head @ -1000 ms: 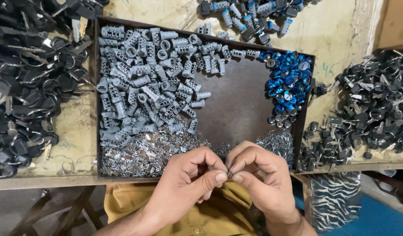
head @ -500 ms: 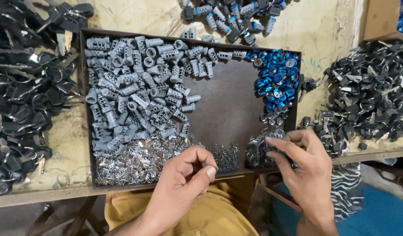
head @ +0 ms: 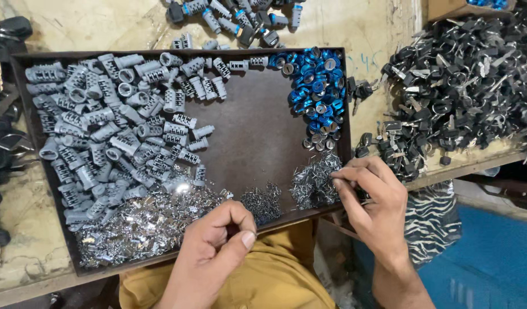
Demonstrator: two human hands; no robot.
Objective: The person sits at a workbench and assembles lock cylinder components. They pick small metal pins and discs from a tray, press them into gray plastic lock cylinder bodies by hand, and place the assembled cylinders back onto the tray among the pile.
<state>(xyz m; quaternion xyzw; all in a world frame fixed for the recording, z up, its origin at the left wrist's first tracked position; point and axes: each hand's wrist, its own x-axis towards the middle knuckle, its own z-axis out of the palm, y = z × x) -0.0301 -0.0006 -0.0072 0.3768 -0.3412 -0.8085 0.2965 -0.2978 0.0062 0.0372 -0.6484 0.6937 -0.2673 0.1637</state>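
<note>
both hands [head: 217, 243] [head: 369, 197] pinch small metal bits at tray's [head: 346, 109] near edge.

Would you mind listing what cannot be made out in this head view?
- What the left hand pinches: hidden by its curled fingers; too small to tell.
- Whether the right hand has picked anything from the small metal pins: fingertips cover it.
- The black keys: the heap runs off the right edge.
- The dark parts at left: cut off by the frame.
- The tray near edge: partly behind the hands.
</note>
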